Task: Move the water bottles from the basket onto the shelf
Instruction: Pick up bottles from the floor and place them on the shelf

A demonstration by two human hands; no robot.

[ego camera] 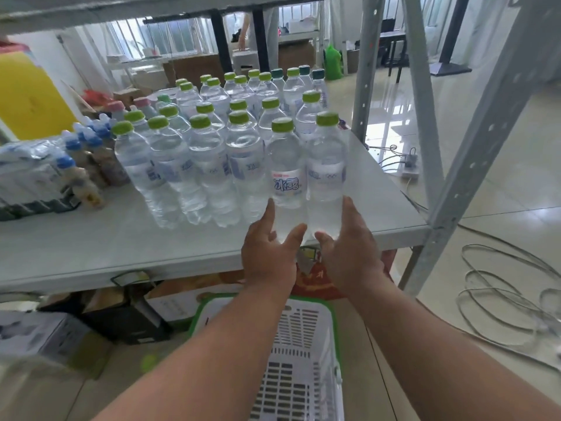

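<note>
Bare shelf [91, 247] surface lay open near and left of the hands. Far behind, rows of green-capped bottles [194, 153] blocked the way, with wrapped packs [33, 177] at left and a metal upright [364, 71] at right.

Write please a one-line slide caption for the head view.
Left hand and right hand each set a green-capped water bottle on the shelf, above the basket.

1 head view looks forward and down, close over the shelf [91, 247].
</note>
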